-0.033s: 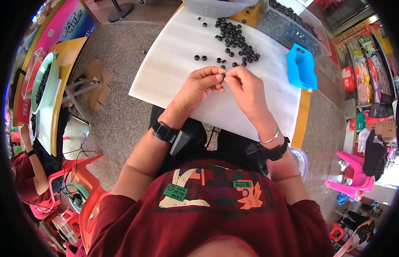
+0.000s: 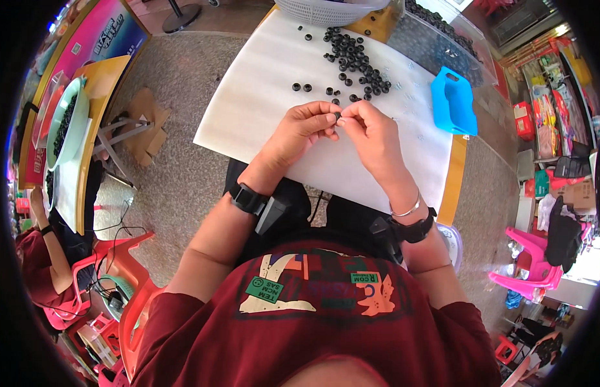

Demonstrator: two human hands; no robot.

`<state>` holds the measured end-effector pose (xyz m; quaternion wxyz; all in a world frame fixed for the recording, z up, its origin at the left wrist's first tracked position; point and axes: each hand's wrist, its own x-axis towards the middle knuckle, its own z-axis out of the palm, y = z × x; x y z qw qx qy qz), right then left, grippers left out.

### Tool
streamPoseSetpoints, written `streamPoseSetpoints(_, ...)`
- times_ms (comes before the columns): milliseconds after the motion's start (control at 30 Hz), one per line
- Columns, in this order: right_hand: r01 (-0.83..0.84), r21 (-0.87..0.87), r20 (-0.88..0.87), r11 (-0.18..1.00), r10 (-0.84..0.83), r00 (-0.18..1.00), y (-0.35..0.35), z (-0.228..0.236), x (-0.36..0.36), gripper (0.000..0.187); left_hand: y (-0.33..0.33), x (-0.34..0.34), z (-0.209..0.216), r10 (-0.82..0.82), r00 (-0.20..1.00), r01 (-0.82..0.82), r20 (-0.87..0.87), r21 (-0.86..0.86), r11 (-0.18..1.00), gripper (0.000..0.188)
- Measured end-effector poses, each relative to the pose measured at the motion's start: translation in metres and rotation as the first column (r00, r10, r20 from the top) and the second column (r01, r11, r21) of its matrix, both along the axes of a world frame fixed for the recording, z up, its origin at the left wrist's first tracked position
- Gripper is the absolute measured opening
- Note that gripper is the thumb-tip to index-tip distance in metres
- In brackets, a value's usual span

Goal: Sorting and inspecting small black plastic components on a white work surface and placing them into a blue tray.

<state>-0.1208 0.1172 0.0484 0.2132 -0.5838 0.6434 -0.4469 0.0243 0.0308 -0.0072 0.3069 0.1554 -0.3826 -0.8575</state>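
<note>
Over the near half of the white-covered table (image 2: 248, 109), my two hands meet at the fingertips. Thumb and forefinger of my left hand (image 2: 305, 124) pinch a small round black part (image 2: 337, 117). My right hand (image 2: 372, 132) is closed in a pinch right against that part; whatever its fingertips hold is too small to make out. Just beyond the fingers lies a loose pile of similar black parts (image 2: 351, 57), round with holes, several strays lying around it. Tiny clear pieces (image 2: 408, 95) are scattered to the right of the pile.
A blue open tray (image 2: 453, 106) stands at the table's right edge. Behind are a clear bin (image 2: 435, 39) of black parts and a grey basket (image 2: 329, 13). At left, another person's arm (image 2: 48, 238) is near a table with a green basin (image 2: 69, 122). An orange-red chair (image 2: 129, 277) stands lower left.
</note>
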Motion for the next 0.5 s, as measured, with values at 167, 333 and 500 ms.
streamPoseSetpoints(167,-0.102,0.173,0.265,0.980,0.054,0.963,0.006,0.004,-0.014,0.014,0.004,0.002,0.007,-0.119,0.986,0.127,0.113,-0.065,0.990,0.023)
streamPoseSetpoints(333,-0.164,0.104,0.405,0.981,0.109,0.908,0.001,-0.001,-0.018,0.013,0.004,0.005,0.010,-0.161,0.987,0.161,0.009,0.001,0.987,0.023)
streamPoseSetpoints(500,0.067,0.011,0.051,0.998,-0.068,0.996,-0.025,-0.009,-0.034,0.006,-0.006,0.002,-0.002,0.099,0.989,-0.082,-0.114,0.141,0.987,0.024)
